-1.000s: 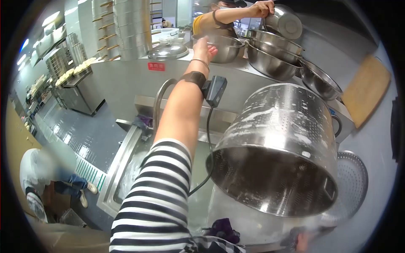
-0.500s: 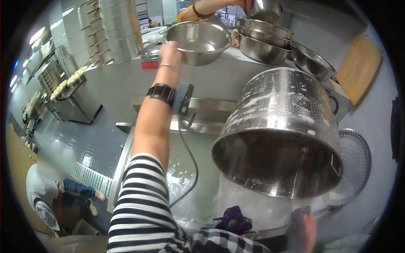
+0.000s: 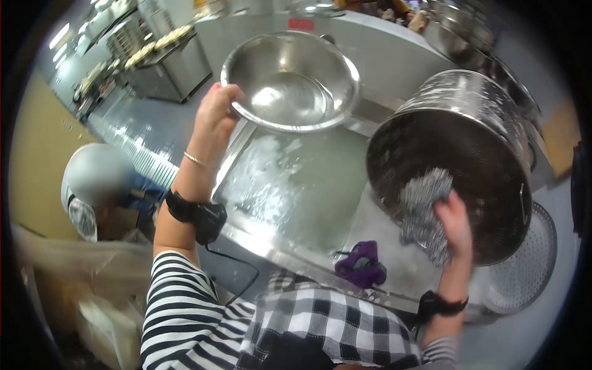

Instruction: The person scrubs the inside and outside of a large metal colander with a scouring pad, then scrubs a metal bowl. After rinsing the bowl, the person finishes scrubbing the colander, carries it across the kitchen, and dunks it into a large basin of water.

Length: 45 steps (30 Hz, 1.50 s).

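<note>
The left hand [image 3: 216, 114] grips the rim of an empty bowl [image 3: 290, 80], upper centre, above the sink [image 3: 290, 185] of sudsy water. At right, the right hand [image 3: 453, 222] clutches a scrubber [image 3: 422, 209] at the mouth of a tipped pot [image 3: 468, 123], whose dark inside is hard to read.

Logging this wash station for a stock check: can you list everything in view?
bowl: one, steel, held up over the sink by its rim
pot: one, steel, perforated, tilted on its side right of the sink
scrubber: one, grey wire wool, at the pot's mouth
sink: one, steel, soapy water inside
cloth: one, purple, sink's front edge
perforated tray: one, steel, far right
other person: one, crouched lower left
left hand: grips bowl rim
right hand: holds scrubber
</note>
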Each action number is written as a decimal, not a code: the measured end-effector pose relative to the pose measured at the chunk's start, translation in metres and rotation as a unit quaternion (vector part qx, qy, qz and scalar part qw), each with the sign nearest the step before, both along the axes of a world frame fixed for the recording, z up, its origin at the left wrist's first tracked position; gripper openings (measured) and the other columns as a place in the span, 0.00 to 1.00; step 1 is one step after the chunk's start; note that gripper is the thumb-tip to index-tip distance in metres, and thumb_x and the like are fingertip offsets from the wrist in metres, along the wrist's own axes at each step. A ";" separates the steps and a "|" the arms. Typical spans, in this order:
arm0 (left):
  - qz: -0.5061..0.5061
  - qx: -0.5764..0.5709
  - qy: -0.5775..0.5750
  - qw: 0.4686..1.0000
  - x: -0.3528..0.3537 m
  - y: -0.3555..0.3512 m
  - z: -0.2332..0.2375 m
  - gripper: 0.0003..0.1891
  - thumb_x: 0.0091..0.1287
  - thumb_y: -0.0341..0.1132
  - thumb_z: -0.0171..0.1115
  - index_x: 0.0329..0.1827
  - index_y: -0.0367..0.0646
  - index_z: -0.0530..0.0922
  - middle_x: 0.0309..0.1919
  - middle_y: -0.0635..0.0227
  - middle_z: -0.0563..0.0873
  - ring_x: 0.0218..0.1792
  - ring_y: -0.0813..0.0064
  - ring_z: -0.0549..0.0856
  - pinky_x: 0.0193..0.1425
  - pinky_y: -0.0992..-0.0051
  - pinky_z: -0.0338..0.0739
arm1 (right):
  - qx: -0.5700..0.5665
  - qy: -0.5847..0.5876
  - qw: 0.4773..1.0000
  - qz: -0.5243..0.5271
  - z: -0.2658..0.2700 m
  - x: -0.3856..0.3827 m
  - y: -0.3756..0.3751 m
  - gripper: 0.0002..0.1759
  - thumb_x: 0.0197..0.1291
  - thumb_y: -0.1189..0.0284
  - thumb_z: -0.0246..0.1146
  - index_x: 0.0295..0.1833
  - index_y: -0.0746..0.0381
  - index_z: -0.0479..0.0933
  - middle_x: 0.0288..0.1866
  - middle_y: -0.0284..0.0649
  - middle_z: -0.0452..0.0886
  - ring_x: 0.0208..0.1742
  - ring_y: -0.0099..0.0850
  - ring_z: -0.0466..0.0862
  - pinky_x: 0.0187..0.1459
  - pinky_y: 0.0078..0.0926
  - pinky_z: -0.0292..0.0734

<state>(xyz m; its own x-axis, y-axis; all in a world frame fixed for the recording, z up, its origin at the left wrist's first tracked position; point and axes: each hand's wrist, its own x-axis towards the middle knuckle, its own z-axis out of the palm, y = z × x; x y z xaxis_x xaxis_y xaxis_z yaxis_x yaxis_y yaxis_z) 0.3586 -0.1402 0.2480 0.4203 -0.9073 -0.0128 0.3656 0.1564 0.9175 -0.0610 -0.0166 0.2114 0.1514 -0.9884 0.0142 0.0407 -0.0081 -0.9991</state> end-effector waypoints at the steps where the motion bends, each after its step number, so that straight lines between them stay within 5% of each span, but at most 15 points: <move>1: -0.004 0.017 -0.032 0.999 0.007 0.016 -0.011 0.11 0.44 0.18 0.54 0.30 0.41 0.71 0.24 0.72 0.72 0.23 0.78 0.72 0.25 0.80 0.68 | -0.053 -0.004 0.998 0.024 0.014 0.017 -0.013 0.16 0.60 0.80 0.50 0.54 0.68 0.70 0.48 0.35 0.77 0.48 0.23 0.75 0.53 0.22 0.68; 4: -0.028 0.041 0.002 0.999 -0.005 0.068 -0.030 0.11 0.46 0.17 0.53 0.32 0.40 0.71 0.26 0.72 0.75 0.24 0.81 0.74 0.26 0.83 0.68 | -0.112 0.017 0.990 0.082 0.056 0.085 -0.042 0.17 0.60 0.79 0.50 0.56 0.68 0.69 0.48 0.35 0.77 0.47 0.21 0.74 0.52 0.20 0.67; 7: -0.054 0.068 -0.004 0.996 -0.015 0.095 -0.049 0.10 0.47 0.19 0.54 0.33 0.40 0.71 0.25 0.72 0.76 0.24 0.82 0.74 0.26 0.83 0.68 | -0.170 0.231 0.941 0.180 0.035 0.143 -0.088 0.18 0.58 0.74 0.51 0.54 0.62 0.72 0.46 0.41 0.78 0.46 0.30 0.77 0.50 0.25 0.69; 9: -0.077 0.077 0.000 0.994 -0.019 0.103 -0.056 0.12 0.47 0.19 0.53 0.36 0.39 0.72 0.28 0.69 0.76 0.28 0.79 0.76 0.31 0.81 0.71 | -0.320 0.443 0.820 0.168 0.006 0.180 -0.098 0.14 0.56 0.70 0.53 0.48 0.58 0.75 0.44 0.45 0.77 0.47 0.42 0.76 0.51 0.35 0.70; 11: -0.101 0.084 0.001 0.991 -0.026 0.106 -0.063 0.15 0.46 0.18 0.52 0.39 0.38 0.72 0.30 0.67 0.77 0.31 0.76 0.78 0.36 0.79 0.73 | -0.319 0.616 0.686 0.219 -0.027 0.207 -0.093 0.15 0.53 0.71 0.55 0.47 0.54 0.76 0.43 0.44 0.77 0.48 0.42 0.76 0.49 0.36 0.72; 13: -0.124 0.046 -0.001 0.991 -0.034 0.105 -0.069 0.07 0.49 0.22 0.54 0.32 0.40 0.72 0.26 0.71 0.76 0.25 0.82 0.75 0.27 0.84 0.67 | -0.308 0.601 0.691 0.258 -0.037 0.212 -0.090 0.16 0.53 0.71 0.56 0.50 0.55 0.75 0.44 0.45 0.78 0.47 0.42 0.77 0.47 0.35 0.73; 16: -0.129 0.080 -0.011 0.988 -0.036 0.102 -0.077 0.08 0.49 0.23 0.54 0.33 0.39 0.72 0.26 0.71 0.75 0.26 0.82 0.74 0.29 0.83 0.68 | -0.075 0.358 0.888 0.280 -0.021 0.189 -0.108 0.16 0.55 0.73 0.55 0.51 0.60 0.73 0.40 0.42 0.80 0.41 0.30 0.79 0.44 0.27 0.73; 18: -0.133 0.096 -0.007 0.986 -0.040 0.101 -0.083 0.08 0.49 0.22 0.53 0.33 0.39 0.72 0.26 0.71 0.75 0.27 0.82 0.74 0.30 0.82 0.68 | -0.019 0.102 0.960 0.260 -0.032 0.168 -0.118 0.16 0.58 0.75 0.52 0.52 0.63 0.72 0.42 0.35 0.79 0.42 0.23 0.78 0.44 0.22 0.73; 27: -0.151 0.118 0.050 0.980 -0.088 0.081 -0.099 0.12 0.44 0.17 0.52 0.30 0.42 0.70 0.25 0.73 0.73 0.25 0.80 0.72 0.27 0.81 0.68 | 0.159 -0.348 0.916 0.116 -0.073 0.082 -0.086 0.17 0.65 0.69 0.46 0.56 0.62 0.68 0.47 0.40 0.78 0.43 0.33 0.80 0.46 0.31 0.77; 31: -0.168 0.159 -0.004 0.973 -0.104 0.077 -0.111 0.10 0.46 0.19 0.51 0.32 0.41 0.70 0.26 0.69 0.73 0.26 0.76 0.74 0.27 0.76 0.69 | 0.192 -0.306 0.933 0.001 -0.080 0.063 -0.075 0.18 0.67 0.64 0.43 0.56 0.61 0.68 0.51 0.40 0.76 0.50 0.35 0.78 0.54 0.40 0.72; 35: -0.171 0.156 -0.010 0.973 -0.108 0.077 -0.121 0.09 0.47 0.20 0.52 0.30 0.41 0.70 0.25 0.70 0.73 0.24 0.77 0.73 0.26 0.77 0.67 | 0.189 -0.336 0.922 0.043 -0.061 0.045 -0.056 0.20 0.68 0.60 0.41 0.55 0.61 0.68 0.51 0.40 0.76 0.51 0.36 0.77 0.55 0.42 0.70; 41: -0.171 0.172 -0.004 0.970 -0.114 0.074 -0.138 0.08 0.46 0.20 0.52 0.29 0.42 0.70 0.23 0.71 0.73 0.22 0.79 0.72 0.24 0.79 0.65 | 0.240 -0.351 0.905 0.029 -0.087 0.035 -0.052 0.20 0.54 0.73 0.54 0.55 0.64 0.69 0.49 0.40 0.77 0.52 0.35 0.75 0.54 0.39 0.70; 43: -0.171 0.150 -0.008 0.974 -0.120 0.078 -0.141 0.08 0.47 0.21 0.53 0.29 0.41 0.70 0.23 0.71 0.73 0.22 0.80 0.72 0.23 0.80 0.65 | 0.020 -0.138 0.990 0.033 -0.091 0.054 -0.052 0.19 0.52 0.78 0.53 0.53 0.66 0.70 0.50 0.38 0.76 0.51 0.34 0.76 0.53 0.30 0.71; 44: -0.167 0.157 -0.013 0.973 -0.124 0.081 -0.139 0.08 0.47 0.20 0.53 0.29 0.41 0.70 0.23 0.71 0.73 0.22 0.79 0.73 0.23 0.80 0.66 | -0.030 0.023 0.999 0.040 -0.092 0.063 -0.056 0.23 0.49 0.81 0.54 0.54 0.62 0.70 0.51 0.39 0.75 0.52 0.37 0.75 0.52 0.26 0.72; 45: -0.167 0.173 -0.009 0.971 -0.126 0.087 -0.138 0.08 0.47 0.20 0.53 0.29 0.41 0.70 0.23 0.71 0.73 0.22 0.79 0.73 0.23 0.80 0.66 | -0.012 0.023 0.999 0.041 -0.101 0.072 -0.054 0.23 0.49 0.81 0.54 0.54 0.62 0.70 0.51 0.39 0.75 0.52 0.37 0.75 0.52 0.26 0.72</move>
